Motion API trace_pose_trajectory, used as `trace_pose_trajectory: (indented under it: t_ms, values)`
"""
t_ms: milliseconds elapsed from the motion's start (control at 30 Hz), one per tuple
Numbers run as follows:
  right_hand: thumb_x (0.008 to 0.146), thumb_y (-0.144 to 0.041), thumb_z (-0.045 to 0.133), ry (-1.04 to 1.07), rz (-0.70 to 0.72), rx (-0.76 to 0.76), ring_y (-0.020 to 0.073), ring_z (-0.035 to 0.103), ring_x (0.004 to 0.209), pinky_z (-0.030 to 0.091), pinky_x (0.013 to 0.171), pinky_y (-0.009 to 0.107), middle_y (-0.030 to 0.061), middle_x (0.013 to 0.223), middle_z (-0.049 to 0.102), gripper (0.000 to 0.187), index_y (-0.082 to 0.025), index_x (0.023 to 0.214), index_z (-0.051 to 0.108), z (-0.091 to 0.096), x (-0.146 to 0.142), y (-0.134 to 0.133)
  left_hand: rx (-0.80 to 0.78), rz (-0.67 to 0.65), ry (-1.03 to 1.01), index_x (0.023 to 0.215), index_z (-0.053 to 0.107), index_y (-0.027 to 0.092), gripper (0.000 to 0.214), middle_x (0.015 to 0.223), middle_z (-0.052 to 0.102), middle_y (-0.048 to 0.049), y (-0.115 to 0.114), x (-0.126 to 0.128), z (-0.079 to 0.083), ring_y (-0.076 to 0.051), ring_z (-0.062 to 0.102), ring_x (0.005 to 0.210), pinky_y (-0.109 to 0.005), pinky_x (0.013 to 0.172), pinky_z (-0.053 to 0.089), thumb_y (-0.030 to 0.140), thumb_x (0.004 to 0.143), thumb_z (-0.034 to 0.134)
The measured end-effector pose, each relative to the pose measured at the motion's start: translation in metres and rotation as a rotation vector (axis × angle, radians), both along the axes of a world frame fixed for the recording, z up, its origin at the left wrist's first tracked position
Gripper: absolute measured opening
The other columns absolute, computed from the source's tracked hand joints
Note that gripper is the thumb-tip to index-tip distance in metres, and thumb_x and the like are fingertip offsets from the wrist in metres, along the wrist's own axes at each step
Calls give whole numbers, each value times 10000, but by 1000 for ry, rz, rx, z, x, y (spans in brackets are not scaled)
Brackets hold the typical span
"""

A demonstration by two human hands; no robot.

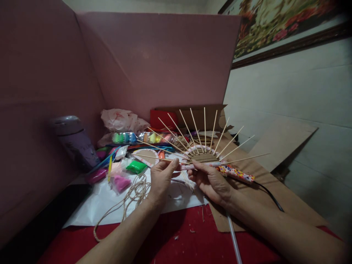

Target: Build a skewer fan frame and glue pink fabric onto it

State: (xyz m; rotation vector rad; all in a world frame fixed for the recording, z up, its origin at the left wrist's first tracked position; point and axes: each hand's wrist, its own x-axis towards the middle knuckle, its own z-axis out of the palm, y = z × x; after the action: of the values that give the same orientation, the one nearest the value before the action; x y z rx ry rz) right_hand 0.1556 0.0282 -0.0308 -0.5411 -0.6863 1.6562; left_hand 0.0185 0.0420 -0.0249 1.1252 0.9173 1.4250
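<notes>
My right hand (211, 182) is closed round the lower edge of a round cardboard base (202, 157) with a pink patterned rim. Several thin bamboo skewers (205, 126) stand out of the base in a fan. My left hand (162, 178) pinches the end of one skewer at the base's left side. A glue gun wrapped in dotted paper (236, 173) lies just right of my right hand, its black cable (271, 196) trailing to the right. Jute twine (132, 196) lies looped under my left wrist.
White paper (93, 209) covers a red cloth (178, 242). Bags of coloured clay (137, 138), a green bag (136, 167), a pink bag (121, 182) and a purple bottle (75, 141) sit at the left. Brown cardboard (277, 190) lies right; pink boards (165, 62) wall the back.
</notes>
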Motion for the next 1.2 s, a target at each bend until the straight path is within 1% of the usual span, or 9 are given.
trace_pose_trajectory:
  t_ms: [267, 400, 533, 633, 767, 867, 967, 1100, 1200]
  values:
    - [727, -151, 580, 8, 9, 15, 87, 535, 573, 427, 581, 208, 22, 647, 613, 60, -115, 707, 624, 0, 0, 0, 23, -2, -9, 641, 622, 115, 256, 639, 624, -45, -1, 0, -1, -154, 593, 633, -298, 596, 492, 370, 635, 637]
    - [714, -151, 595, 26, 7, 29, 85, 535, 593, 426, 609, 210, 24, 677, 620, 46, -119, 721, 627, -2, 1, 1, 14, -20, -23, 668, 625, 112, 288, 661, 636, -57, -3, 0, 0, -168, 604, 648, -303, 603, 491, 399, 643, 621]
    - [713, -163, 598, 22, -6, 47, 88, 526, 597, 416, 624, 220, 11, 660, 612, 47, -133, 718, 633, -2, 1, 1, 6, -41, 4, 694, 632, 117, 297, 659, 632, -57, -5, 1, 1, -171, 605, 634, -288, 584, 482, 409, 644, 617]
    - [712, -205, 603, -18, -4, 42, 96, 516, 594, 400, 614, 236, 4, 640, 611, 70, -143, 699, 634, -1, 0, 1, -12, -90, 14, 695, 629, 129, 273, 670, 634, -55, -8, 2, 1, -165, 599, 649, -268, 581, 471, 397, 651, 617]
    - [686, -271, 629, -76, -47, 29, 110, 510, 605, 357, 533, 233, 7, 682, 627, 113, -159, 700, 635, -3, -1, 0, -38, -166, -6, 714, 636, 126, 255, 674, 632, -56, -12, 4, 2, -154, 588, 648, -251, 574, 463, 372, 644, 633]
    - [680, -307, 634, -120, -74, 39, 114, 500, 602, 329, 500, 231, 13, 693, 625, 151, -159, 706, 636, -5, -2, -1, -52, -192, -1, 717, 647, 124, 254, 682, 639, -60, -13, 5, 2, -140, 578, 617, -256, 576, 463, 364, 633, 646]
    - [657, -343, 652, -156, -87, 57, 120, 495, 583, 329, 502, 244, 16, 680, 624, 194, -163, 726, 638, -3, -4, -3, -62, -217, -1, 696, 653, 117, 262, 686, 645, -71, -13, 5, 2, -133, 570, 587, -262, 572, 461, 370, 625, 651]
    - [633, -377, 665, -170, -63, 73, 152, 532, 643, 351, 529, 261, 29, 711, 637, 284, -168, 824, 638, 1, -8, -7, -100, -271, -99, 698, 645, 113, 248, 644, 624, -51, -13, 6, 4, -139, 576, 579, -272, 571, 467, 355, 642, 642]
    - [633, -374, 667, -194, -43, 64, 158, 541, 661, 350, 525, 256, 36, 729, 641, 285, -163, 824, 640, 1, -9, -7, -152, -291, -179, 717, 637, 104, 238, 652, 622, -53, -12, 4, 4, -139, 578, 585, -275, 579, 470, 335, 659, 633]
